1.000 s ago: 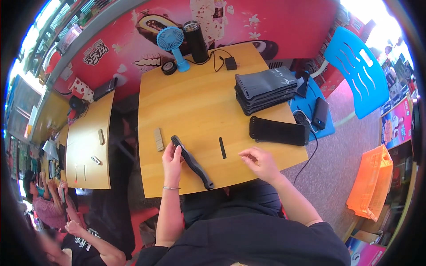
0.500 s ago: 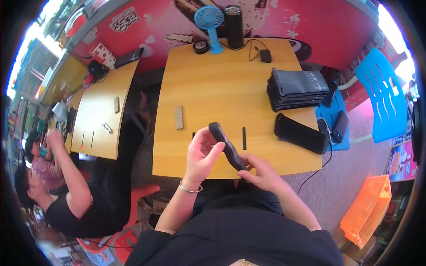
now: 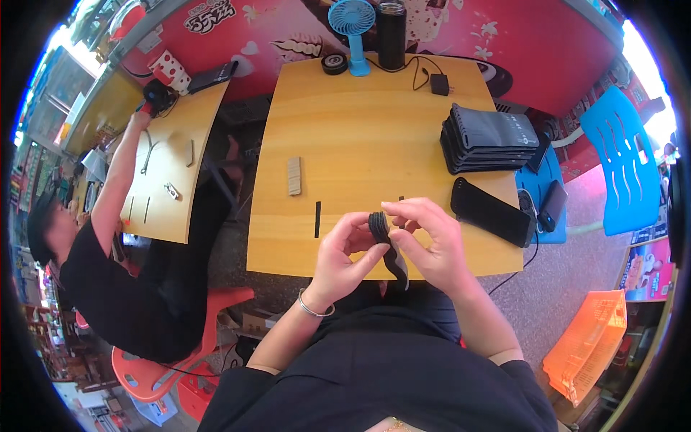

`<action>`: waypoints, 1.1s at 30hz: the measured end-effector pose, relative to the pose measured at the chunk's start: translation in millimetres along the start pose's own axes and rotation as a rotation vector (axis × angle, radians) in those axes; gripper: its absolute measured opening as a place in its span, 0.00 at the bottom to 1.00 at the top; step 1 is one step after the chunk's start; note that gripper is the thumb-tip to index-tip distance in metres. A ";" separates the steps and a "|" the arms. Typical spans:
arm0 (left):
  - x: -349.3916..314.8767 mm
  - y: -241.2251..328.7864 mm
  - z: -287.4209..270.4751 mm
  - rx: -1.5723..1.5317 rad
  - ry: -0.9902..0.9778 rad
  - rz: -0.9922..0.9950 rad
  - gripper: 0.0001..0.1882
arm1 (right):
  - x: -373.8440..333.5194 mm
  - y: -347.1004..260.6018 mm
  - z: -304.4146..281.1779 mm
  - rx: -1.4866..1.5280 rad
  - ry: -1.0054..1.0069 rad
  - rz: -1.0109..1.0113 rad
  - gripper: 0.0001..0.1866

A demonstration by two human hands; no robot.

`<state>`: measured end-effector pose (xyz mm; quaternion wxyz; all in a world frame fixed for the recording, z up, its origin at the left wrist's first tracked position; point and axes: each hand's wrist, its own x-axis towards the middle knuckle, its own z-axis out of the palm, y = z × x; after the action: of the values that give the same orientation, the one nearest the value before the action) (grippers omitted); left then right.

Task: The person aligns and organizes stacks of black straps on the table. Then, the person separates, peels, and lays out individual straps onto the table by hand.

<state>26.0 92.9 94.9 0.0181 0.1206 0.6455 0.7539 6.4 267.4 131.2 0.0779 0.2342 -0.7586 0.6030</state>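
A bundle of black, flexible layered strips is up in front of me over the table's near edge, its lower end hanging wavy toward my lap. My left hand is closed around its left side, thumb laid across the front. At the bundle's upper end, my right hand has its forefinger against the top and its thumb at the right side. The layers fan slightly at that end. Beyond my hands, a black tape-like strip lies on the table to the left. A second dark mark is mostly covered by my right hand.
Black flat pouches are stacked at the right, with a single black pouch nearer me. A grey-brown block lies left. A blue fan, black bottle and charger stand behind. Another person sits left.
The bundle has turned more upright, its top end now facing me. My right hand has moved from its lower end up to its top. The person on the left has stretched an arm out.
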 end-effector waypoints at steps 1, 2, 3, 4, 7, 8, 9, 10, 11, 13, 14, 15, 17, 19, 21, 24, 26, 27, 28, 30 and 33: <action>-0.6 1.3 0.2 0.034 -0.013 0.006 0.20 | 1.2 -0.9 0.9 -0.026 -0.005 -0.026 0.16; -1.1 1.9 0.0 0.068 -0.024 0.011 0.20 | 1.6 -1.2 1.8 -0.025 -0.007 -0.025 0.16; -2.0 1.8 -0.1 0.067 -0.025 0.012 0.20 | 0.8 -2.2 2.7 -0.034 0.000 -0.017 0.16; -2.4 1.5 -0.2 0.098 -0.018 0.033 0.20 | 0.1 -3.1 3.6 -0.044 0.007 -0.008 0.16; -3.9 2.0 -2.0 0.150 -0.007 0.059 0.19 | 0.0 -6.8 5.9 -0.057 0.019 -0.022 0.14; -4.5 2.6 -2.6 0.169 -0.004 0.065 0.19 | 0.0 -7.2 6.6 -0.056 0.018 -0.021 0.14; -4.5 3.6 -2.7 0.168 -0.005 0.065 0.19 | 0.5 -7.3 6.7 -0.060 0.023 -0.028 0.14; -4.5 5.0 -2.7 0.194 -0.013 0.058 0.19 | 0.7 -7.6 6.8 -0.064 0.028 -0.035 0.13; -4.5 5.7 -2.7 0.219 -0.021 0.052 0.20 | 0.5 -8.0 7.1 -0.066 0.028 -0.035 0.13; -4.9 5.6 -2.6 0.237 -0.017 0.066 0.20 | -0.1 -9.1 7.6 -0.055 0.041 -0.031 0.13; -5.0 5.6 -2.5 0.256 -0.011 0.080 0.20 | -0.4 -9.9 7.8 -0.056 0.041 -0.031 0.13; -5.0 6.1 -2.2 0.255 -0.013 0.080 0.20 | -1.0 -10.6 7.9 -0.053 0.042 -0.009 0.14; -4.8 8.3 -1.3 0.314 -0.004 0.112 0.20 | -1.6 -12.1 8.1 -0.051 0.045 0.013 0.15; -5.8 10.7 -1.0 0.332 0.000 0.135 0.20 | -1.3 -14.7 8.6 -0.030 0.054 0.018 0.15; -6.1 13.2 -0.3 0.350 0.005 0.158 0.20 | -0.9 -17.5 8.4 -0.033 0.053 0.018 0.15; -5.5 18.1 1.2 0.398 0.043 0.216 0.19 | -0.4 -21.0 8.1 -0.041 0.053 0.006 0.15; -5.2 20.6 1.4 0.467 0.060 0.273 0.19 | 0.0 -23.9 7.9 -0.046 0.055 -0.006 0.15; -5.3 21.2 0.8 0.468 0.062 0.273 0.19 | 0.1 -26.1 8.0 -0.055 0.054 0.000 0.15; -5.4 21.8 0.1 0.511 0.071 0.302 0.18 | 0.3 -28.0 8.2 -0.063 0.054 0.005 0.15; -5.3 22.1 -0.6 0.554 0.079 0.332 0.18 | 0.3 -31.3 8.9 -0.069 0.060 0.014 0.15; -5.7 22.4 0.2 0.618 0.101 0.399 0.17 | 0.0 -33.3 7.2 -0.087 0.050 0.027 0.14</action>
<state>34.5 88.3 115.9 -0.1985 0.2066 0.8065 0.5172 22.5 255.1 158.5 0.0989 0.2053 -0.7851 0.5760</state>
